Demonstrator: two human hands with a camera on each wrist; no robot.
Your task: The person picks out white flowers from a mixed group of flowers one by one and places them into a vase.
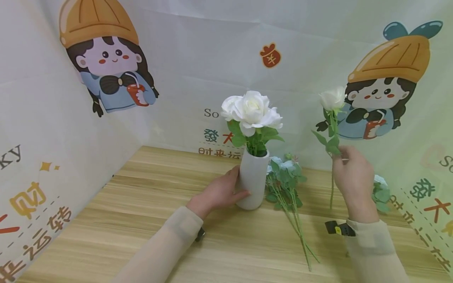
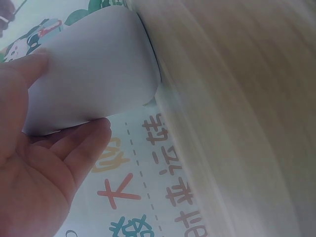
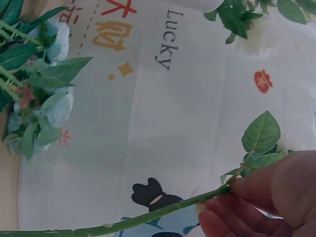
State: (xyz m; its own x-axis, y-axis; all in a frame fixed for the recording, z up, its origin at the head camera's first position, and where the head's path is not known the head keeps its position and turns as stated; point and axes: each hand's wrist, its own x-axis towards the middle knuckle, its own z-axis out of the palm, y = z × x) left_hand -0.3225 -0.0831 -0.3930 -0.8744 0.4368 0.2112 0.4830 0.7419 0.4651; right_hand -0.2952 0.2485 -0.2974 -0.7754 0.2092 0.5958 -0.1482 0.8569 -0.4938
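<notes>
A white vase (image 1: 252, 181) stands upright on the wooden table, holding several white roses (image 1: 252, 112) with green leaves. My left hand (image 1: 221, 190) grips the vase low on its left side, thumb across the front; in the left wrist view, the fingers and thumb wrap the smooth vase wall (image 2: 94, 74). To the right, my right hand (image 1: 354, 179) holds up a single white rose (image 1: 332, 99). In the right wrist view, thumb and fingers pinch its green stem (image 3: 148, 216) just below the leaves. That rose is apart from the vase.
Pale blue flowers (image 1: 284, 173) on long green stems lie on the table between the vase and my right hand. Another pale blue bunch (image 1: 381, 194) is partly hidden behind my right hand. Printed cloth (image 1: 198, 51) walls the table's back and sides.
</notes>
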